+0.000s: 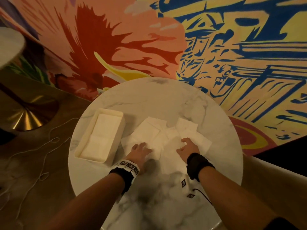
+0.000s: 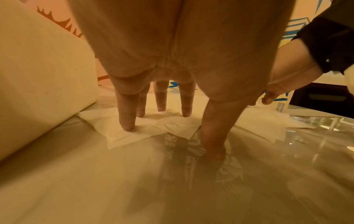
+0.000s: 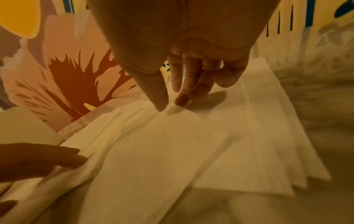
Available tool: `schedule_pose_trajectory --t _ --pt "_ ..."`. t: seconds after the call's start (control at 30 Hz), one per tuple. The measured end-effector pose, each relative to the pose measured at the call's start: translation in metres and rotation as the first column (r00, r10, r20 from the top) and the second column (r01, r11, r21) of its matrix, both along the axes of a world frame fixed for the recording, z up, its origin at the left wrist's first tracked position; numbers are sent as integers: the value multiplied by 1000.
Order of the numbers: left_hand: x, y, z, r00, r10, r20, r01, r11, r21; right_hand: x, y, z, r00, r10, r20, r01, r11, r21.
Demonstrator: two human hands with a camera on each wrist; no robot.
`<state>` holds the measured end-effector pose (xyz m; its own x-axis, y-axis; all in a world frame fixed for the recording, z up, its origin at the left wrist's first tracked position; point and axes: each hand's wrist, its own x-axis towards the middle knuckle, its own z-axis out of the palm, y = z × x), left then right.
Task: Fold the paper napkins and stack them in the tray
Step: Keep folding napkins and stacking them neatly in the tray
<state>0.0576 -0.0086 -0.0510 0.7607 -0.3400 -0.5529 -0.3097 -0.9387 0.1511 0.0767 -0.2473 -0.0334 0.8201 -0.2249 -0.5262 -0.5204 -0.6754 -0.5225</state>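
Note:
A loose pile of white paper napkins [image 1: 149,130] lies spread in the middle of the round marble table [image 1: 166,100]. At the left stands a cream tray [image 1: 85,136] with folded napkins [image 1: 103,130] stacked inside. My left hand [image 1: 142,146] has straight fingers [image 2: 127,125] pressing a napkin [image 2: 149,128] flat beside the tray wall [image 2: 38,75], its thumb on the bare table. My right hand [image 1: 183,144] hovers at the far corner of the top napkin [image 3: 162,151]. Its thumb and forefinger tips [image 3: 161,106] are close together with a small gap. That napkin lies flat.
A black cable [image 1: 202,195] and small marker tags lie on the table near my right forearm. Left of the table are a brass table base [image 1: 25,118] and a thin white cord [image 1: 49,140] on the floor. A painted wall rises just behind the table.

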Motion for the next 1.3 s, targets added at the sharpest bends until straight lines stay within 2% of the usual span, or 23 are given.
schedule_pose_trajectory --t 0.17,0.27,0.47,0.63,0.73,0.83,0.93,1.1,1.2,1.3 --pt "-2 0 7 996 86 -22 -87 994 -64 0 2 -2 993 -115 30 111 987 115" --pt "-4 -1 9 989 147 -30 -149 983 -108 -2 -1 0 987 -158 7 156 981 113" --pt "0 -4 16 981 185 -56 -190 977 -102 -9 -32 10 992 -77 -98 80 996 36" --pt "8 -22 39 974 228 -9 -227 970 -87 -22 -61 21 988 -156 -19 157 981 111" --pt "13 -44 57 971 235 43 -222 955 -198 -29 -69 32 976 -212 40 199 957 211" --pt "12 -68 72 963 262 -64 -264 871 -414 -34 -69 47 959 -267 94 223 917 330" --pt "8 -88 87 943 301 -145 -330 777 -535 -39 -62 67 951 -282 127 209 889 408" --pt "11 -92 107 914 405 -15 -302 657 -691 -42 -54 94 933 -259 251 126 886 446" --pt "14 -87 115 895 440 70 -264 650 -712 -41 -47 99 914 -271 304 91 863 497" --pt "15 -79 122 882 462 99 -250 633 -733 -41 -33 103 883 -184 431 19 933 359"
